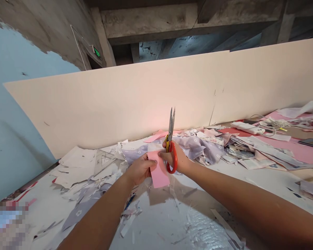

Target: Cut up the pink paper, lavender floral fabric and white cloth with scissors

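Pink paper (159,172), pinched by left hand (138,169), red scissors (170,125) in right hand (178,161)

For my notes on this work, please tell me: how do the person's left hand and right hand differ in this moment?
The left hand pinches the pink paper, while the right hand holds the red-handled scissors with the blades pointing up. In the view, the left hand sits lower than the right hand. Both hands are bare, and they are close together above the paper-strewn table.

Bare left hand (139,169), bare right hand (173,159) — slim, smooth forearms (240,196).
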The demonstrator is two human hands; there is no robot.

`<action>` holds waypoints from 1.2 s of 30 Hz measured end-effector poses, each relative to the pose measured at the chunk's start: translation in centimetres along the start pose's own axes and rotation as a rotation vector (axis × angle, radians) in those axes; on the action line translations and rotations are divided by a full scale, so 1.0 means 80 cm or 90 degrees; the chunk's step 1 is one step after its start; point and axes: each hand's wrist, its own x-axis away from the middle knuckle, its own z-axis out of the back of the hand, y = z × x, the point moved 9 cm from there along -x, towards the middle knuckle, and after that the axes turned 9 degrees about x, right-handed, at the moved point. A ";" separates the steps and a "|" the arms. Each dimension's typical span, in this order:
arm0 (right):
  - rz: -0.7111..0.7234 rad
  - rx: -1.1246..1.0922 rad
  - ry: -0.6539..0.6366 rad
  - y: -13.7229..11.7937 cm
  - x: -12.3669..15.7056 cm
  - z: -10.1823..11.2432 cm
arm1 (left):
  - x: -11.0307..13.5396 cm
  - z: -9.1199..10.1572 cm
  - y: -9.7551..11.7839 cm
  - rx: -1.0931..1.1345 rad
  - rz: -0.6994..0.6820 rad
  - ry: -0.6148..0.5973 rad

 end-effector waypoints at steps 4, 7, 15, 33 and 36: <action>0.016 -0.009 0.047 -0.001 0.004 0.003 | 0.000 -0.004 -0.005 0.000 0.002 -0.013; 0.046 -0.029 0.066 0.000 0.004 0.004 | -0.005 0.002 -0.003 -0.061 -0.031 -0.014; 0.046 0.023 0.063 0.004 0.001 0.005 | -0.009 0.024 -0.001 -0.139 -0.021 0.018; 0.005 -0.035 0.067 0.006 -0.005 0.011 | -0.003 0.008 -0.001 -0.090 0.014 -0.022; 0.001 -0.014 0.103 0.003 -0.006 0.021 | 0.000 0.007 -0.001 -0.094 0.033 -0.018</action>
